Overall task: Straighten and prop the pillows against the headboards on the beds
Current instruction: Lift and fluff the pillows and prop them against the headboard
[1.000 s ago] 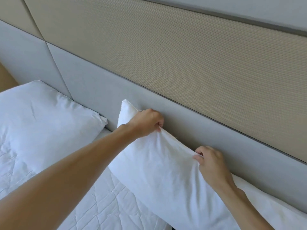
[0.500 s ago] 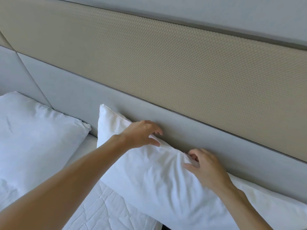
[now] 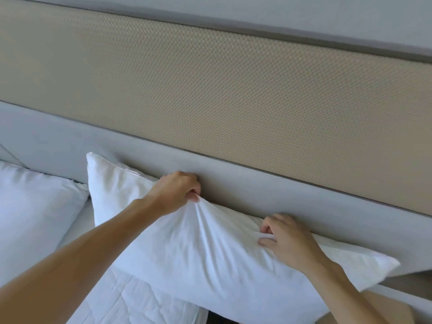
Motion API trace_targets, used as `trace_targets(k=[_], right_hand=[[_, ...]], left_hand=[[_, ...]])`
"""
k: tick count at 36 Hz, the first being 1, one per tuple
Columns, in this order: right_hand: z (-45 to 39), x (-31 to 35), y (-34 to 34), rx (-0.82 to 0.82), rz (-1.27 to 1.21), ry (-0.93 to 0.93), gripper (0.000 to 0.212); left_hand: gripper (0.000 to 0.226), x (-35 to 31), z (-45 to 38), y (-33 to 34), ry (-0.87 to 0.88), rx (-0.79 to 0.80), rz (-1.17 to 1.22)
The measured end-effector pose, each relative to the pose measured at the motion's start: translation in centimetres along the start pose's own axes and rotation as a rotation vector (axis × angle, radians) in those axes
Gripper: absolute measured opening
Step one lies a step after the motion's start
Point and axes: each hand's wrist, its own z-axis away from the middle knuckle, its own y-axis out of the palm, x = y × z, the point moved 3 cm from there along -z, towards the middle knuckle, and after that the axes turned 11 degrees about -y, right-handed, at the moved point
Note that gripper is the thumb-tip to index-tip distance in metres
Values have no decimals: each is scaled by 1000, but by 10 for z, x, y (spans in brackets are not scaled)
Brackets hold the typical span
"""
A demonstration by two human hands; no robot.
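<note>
Far left: second white pillow [image 3: 35,211] lying by the grey headboard [image 3: 257,195], apart from the hands. Beside it, quilted bed cover [image 3: 131,302] below. Centre: white pillow [image 3: 210,258] propped along the headboard's grey lower band, top edge touching it. Left hand [image 3: 175,192], grip closed, pinching a bunch of pillowcase at the top edge; fabric fans out in creases beneath. Right hand [image 3: 287,239], fingers curled, pinching a fold of the case further right along the same edge.

Light: soft, even daylight, bright, slightly cool on the white pillow [image 3: 210,249]
Shadows: faint, beneath the pillow's lower edge
Glare: none
Sharpness: mild softness throughout
Distortion: wide-angle bending of the headboard [image 3: 233,101] lines
</note>
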Motion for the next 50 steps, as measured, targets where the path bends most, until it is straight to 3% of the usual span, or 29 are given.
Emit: trace_targets(k=[4,11,14,19,23,28,32,35,43,46,50], right_hand=[[7,-10,-3,-12,25,34,16],[20,-20,-6,-303,-40,100,17],[22,-19,-7,-352,-66,117,17],[22,-26,-7,-272,-178,67,13],[39,-36,-7,-237,-191,119,24],[55,-47,-2,-194,-71,151,25],[62,-46,-6,-258,-47,204,17],[65,-47,-7,-259,-77,257,15],[61,-52,-12,-307,-108,222,21],[72,-66,-11,-226,-125,218,27],[95,-94,-18,-140,-71,224,31]], left_hand=[[11,0,0,1,-13,-46,-6],[10,1,3,3,-34,-137,33],[11,-1,7,5,-88,-207,83],[8,-7,4,7,-26,-150,88],[4,-22,4,10,37,-17,227],[32,-52,8,28,115,149,84],[20,-68,7,38,148,140,-24],[10,-68,6,41,119,145,48],[20,-67,12,49,75,-135,124],[11,-83,14,57,28,-92,168],[46,-127,15,66,52,100,123]])
